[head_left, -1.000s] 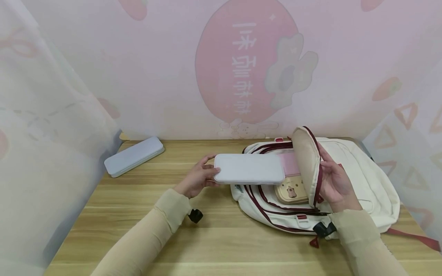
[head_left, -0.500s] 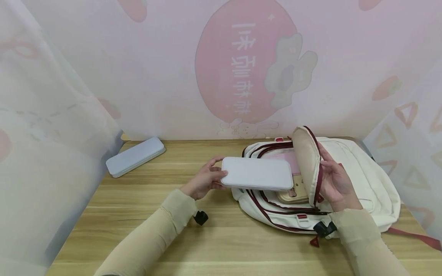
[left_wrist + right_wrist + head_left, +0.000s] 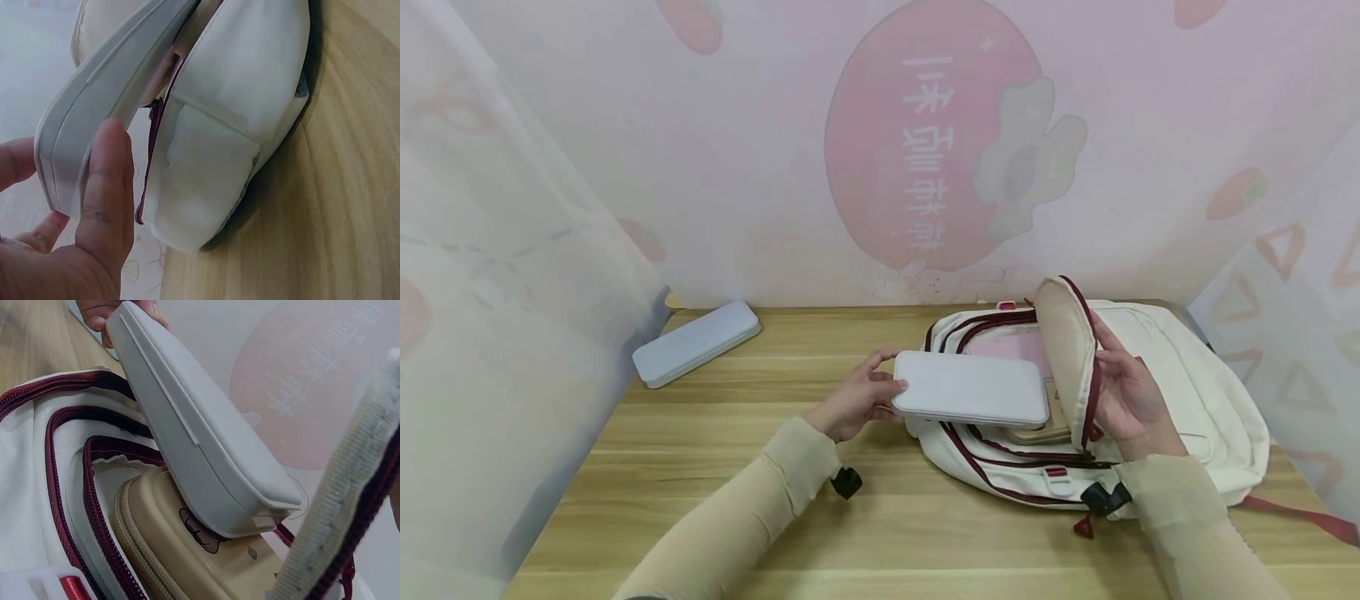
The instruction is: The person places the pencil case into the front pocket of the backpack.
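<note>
My left hand (image 3: 859, 402) pinches one end of a slim white pencil case (image 3: 970, 387), thumb on top and fingers below. The case slants over the open front pocket of a white backpack (image 3: 1180, 375) with dark red zips. In the right wrist view its far end dips right at a beige zipped case (image 3: 159, 531) with a cartoon print. A flat pink thing (image 3: 1011, 346) also lies in the pocket, partly covered. My right hand (image 3: 1129, 404) holds the pocket's flap (image 3: 1060, 358) raised by its edge.
A second slim case, pale blue-grey (image 3: 696, 343), lies at the back left of the wooden table (image 3: 722, 467). A red strap (image 3: 1300, 517) trails from the backpack at right. Printed cloth walls (image 3: 760, 167) stand behind and at both sides.
My left hand has moved right and slightly nearer with the white pencil case, which now covers more of the pocket and tilts down at its right end. The right hand keeps the flap in place.
</note>
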